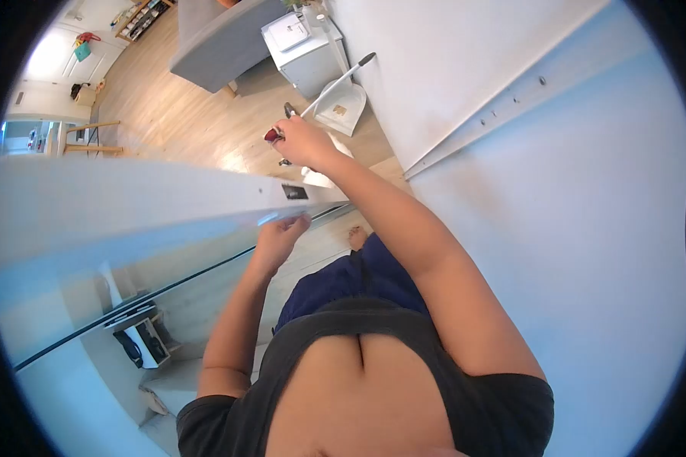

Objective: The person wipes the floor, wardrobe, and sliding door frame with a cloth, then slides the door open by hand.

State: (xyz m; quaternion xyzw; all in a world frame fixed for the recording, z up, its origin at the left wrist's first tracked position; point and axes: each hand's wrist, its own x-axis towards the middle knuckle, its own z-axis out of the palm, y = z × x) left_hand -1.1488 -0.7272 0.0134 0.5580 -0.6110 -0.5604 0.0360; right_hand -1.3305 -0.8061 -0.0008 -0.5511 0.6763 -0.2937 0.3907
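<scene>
My right hand [306, 142] reaches past the edge of a white door [168, 194], its fingers closed round a small red object [273, 135]. A dark rounded piece [289, 110] shows just above those fingers; I cannot tell whether the two are one tool. On the near side of the door, my left hand [279, 240] is closed, fingers curled against the door face. A pale bluish piece [268, 218] sits at its fingertips, too unclear to name. Between the hands, a dark latch plate [295, 191] is set in the door's edge.
A white dustpan [343, 108] stands on the wooden floor [183, 107] beyond, a long-handled brush or stick [343, 82] across it. Behind are a white cabinet [306, 65] and grey sofa [225, 53]. A white panel [556, 228] with screw holes rises at right.
</scene>
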